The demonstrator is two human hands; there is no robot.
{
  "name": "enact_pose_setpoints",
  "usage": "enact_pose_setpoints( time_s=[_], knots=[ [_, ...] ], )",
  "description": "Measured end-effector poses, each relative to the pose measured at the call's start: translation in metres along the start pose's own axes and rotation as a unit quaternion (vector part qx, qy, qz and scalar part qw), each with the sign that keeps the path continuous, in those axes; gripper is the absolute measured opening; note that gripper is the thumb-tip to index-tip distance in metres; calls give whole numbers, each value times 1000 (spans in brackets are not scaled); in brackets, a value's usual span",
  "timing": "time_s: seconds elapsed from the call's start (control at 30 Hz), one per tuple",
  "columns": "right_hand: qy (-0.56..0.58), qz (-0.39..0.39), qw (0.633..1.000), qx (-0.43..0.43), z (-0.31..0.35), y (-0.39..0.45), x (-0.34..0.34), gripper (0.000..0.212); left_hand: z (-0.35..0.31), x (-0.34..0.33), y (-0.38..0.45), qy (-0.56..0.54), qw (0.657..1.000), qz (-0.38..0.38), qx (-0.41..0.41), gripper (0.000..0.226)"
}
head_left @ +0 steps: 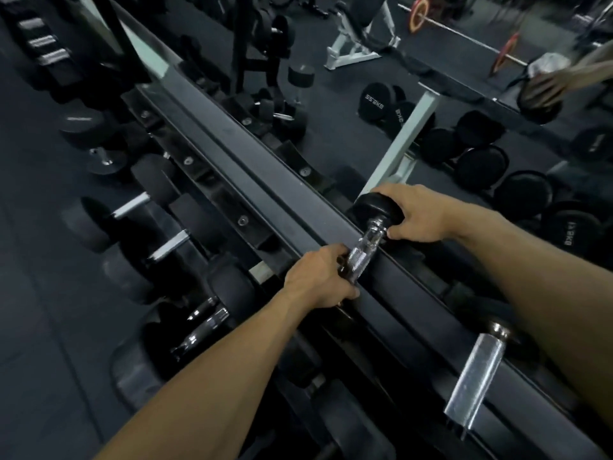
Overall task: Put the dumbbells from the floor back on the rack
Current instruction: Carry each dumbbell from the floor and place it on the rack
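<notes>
Gripping the knurled chrome handle, the left hand [320, 277] holds a dumbbell [366, 235] over the rack's top rail [252, 180]. The right hand [419, 214] clasps its far black head.

The long black metal rack rail [265, 180] lies bare up and left of both hands — free passage there; a chrome-handled dumbbell [474, 376] blocks the lower right.
</notes>
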State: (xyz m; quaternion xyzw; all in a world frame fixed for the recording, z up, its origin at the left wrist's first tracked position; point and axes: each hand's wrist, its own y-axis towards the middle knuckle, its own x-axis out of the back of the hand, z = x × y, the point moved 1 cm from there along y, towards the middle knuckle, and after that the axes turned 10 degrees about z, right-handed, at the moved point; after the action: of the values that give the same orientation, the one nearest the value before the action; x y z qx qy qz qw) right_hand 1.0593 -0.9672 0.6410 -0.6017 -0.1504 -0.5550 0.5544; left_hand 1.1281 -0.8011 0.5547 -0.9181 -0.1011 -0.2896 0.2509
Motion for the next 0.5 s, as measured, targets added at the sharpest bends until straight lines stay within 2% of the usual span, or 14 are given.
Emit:
enact_pose_setpoints(
  time_s=[0.23,0.5],
  knots=[
    [76,5,996,-37,-25,10,-15,62,-3,-2,26,19,998,56,18,56],
    [74,-3,997,-39,-20,14,-13,60,4,2,28,29,998,60,4,47]
  ],
)
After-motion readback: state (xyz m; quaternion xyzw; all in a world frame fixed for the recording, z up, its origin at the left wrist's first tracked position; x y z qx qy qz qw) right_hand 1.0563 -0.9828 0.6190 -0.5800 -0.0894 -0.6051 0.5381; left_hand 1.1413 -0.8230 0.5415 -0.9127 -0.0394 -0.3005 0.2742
